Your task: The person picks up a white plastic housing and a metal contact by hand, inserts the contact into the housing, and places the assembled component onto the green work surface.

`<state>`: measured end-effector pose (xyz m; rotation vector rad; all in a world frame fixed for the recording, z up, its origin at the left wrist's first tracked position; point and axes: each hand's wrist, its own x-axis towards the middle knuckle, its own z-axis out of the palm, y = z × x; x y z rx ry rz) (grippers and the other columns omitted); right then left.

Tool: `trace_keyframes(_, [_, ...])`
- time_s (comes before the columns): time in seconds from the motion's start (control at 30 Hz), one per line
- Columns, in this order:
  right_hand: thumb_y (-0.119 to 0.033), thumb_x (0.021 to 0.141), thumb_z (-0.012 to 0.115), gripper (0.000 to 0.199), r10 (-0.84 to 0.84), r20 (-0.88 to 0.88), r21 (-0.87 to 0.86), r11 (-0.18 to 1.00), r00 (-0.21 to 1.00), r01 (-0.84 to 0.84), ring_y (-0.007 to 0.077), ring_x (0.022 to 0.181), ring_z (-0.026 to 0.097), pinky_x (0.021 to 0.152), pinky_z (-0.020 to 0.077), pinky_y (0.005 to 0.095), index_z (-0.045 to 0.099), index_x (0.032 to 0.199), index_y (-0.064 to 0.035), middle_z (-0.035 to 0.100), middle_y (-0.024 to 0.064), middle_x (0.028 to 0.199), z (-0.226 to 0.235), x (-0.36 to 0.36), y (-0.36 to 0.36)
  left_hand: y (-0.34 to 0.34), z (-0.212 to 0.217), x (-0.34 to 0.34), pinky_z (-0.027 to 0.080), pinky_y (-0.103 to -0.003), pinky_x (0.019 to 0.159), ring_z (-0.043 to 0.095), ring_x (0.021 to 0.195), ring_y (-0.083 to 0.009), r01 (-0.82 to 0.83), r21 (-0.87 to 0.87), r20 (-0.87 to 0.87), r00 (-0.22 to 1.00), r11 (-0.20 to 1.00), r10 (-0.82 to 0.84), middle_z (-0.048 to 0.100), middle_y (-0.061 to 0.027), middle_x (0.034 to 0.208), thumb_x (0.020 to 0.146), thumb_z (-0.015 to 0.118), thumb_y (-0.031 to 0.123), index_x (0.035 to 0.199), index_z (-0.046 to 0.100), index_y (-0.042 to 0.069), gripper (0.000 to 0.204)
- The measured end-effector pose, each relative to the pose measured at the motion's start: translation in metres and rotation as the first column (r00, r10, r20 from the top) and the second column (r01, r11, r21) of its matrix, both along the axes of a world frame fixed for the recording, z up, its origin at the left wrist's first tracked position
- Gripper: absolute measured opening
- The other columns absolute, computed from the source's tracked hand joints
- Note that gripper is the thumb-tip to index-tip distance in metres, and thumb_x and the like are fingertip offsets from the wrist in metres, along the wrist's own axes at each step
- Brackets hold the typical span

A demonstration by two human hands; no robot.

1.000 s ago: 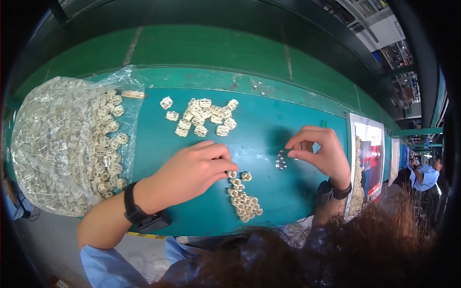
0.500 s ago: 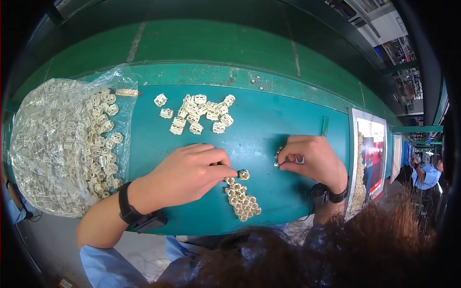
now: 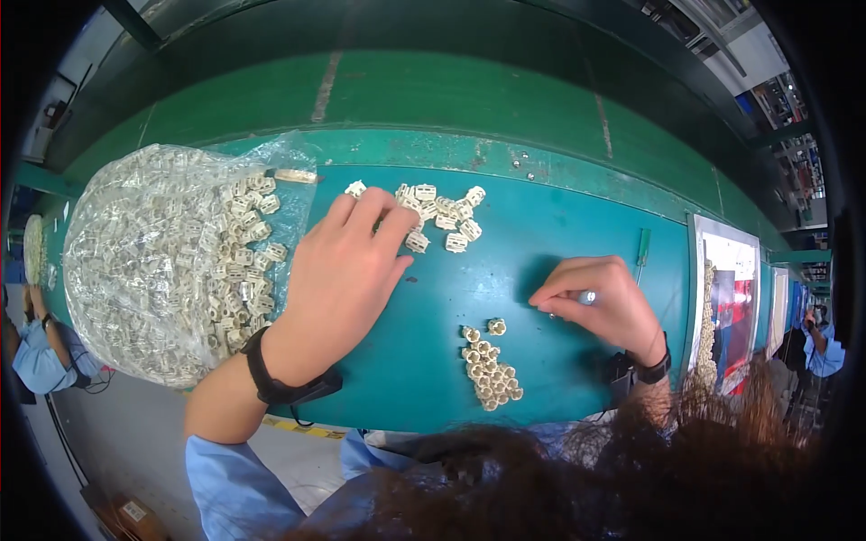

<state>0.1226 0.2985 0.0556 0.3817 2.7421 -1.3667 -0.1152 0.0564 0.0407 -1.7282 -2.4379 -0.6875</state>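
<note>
So the surface (image 3: 541,225) has a big plastic bag (image 3: 135,270) of small parts on its left end. Just right of the bag, toward the far edge, sits a loose scatter of parts (image 3: 446,221), with the left hand (image 3: 347,270) reaching over its near side. A tighter pile (image 3: 490,370) lies near the front edge, and the right hand (image 3: 600,302) rests just right of it. A flat card (image 3: 726,298) lies far right.

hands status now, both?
Left hand: open, fingers spread over the far pile of small white parts, gripping nothing visible.
Right hand: pinched shut on a small metal piece.
</note>
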Motion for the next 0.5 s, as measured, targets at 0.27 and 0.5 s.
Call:
trace_keyframes(0.27, [-0.001, 0.088, 0.092, 0.015, -0.085, 0.000, 0.076, 0.994, 0.996, 0.084, 0.0173, 0.076, 0.073, 0.069, 0.0589, 0.0316, 0.086, 0.102, -0.0005, 0.081, 0.0086, 0.095, -0.012, -0.018, -0.029, -0.001, -0.017, -0.007, 0.060, -0.036, 0.083, 0.064, 0.104, -0.0236, 0.216, -0.015, -0.081, 0.973, 0.976, -0.216, 0.064, -0.0030, 0.113, 0.079, 0.081, 0.007, 0.116, 0.075, 0.009, 0.037])
trace_keyframes(0.5, [-0.005, 0.091, 0.089, 0.013, -0.070, -0.081, 0.110, 0.991, 0.994, 0.079, 0.0283, 0.078, 0.074, 0.072, 0.0592, 0.0372, 0.086, 0.103, -0.0018, 0.077, 0.0107, 0.092, -0.009, -0.017, -0.026, 0.001, -0.017, 0.005, 0.062, -0.039, 0.084, 0.068, 0.102, -0.0246, 0.310, 0.085, 0.156, 0.935, 0.947, -0.320, 0.070, -0.0010, 0.111, 0.089, 0.088, 0.015, 0.113, 0.078, 0.012, 0.027])
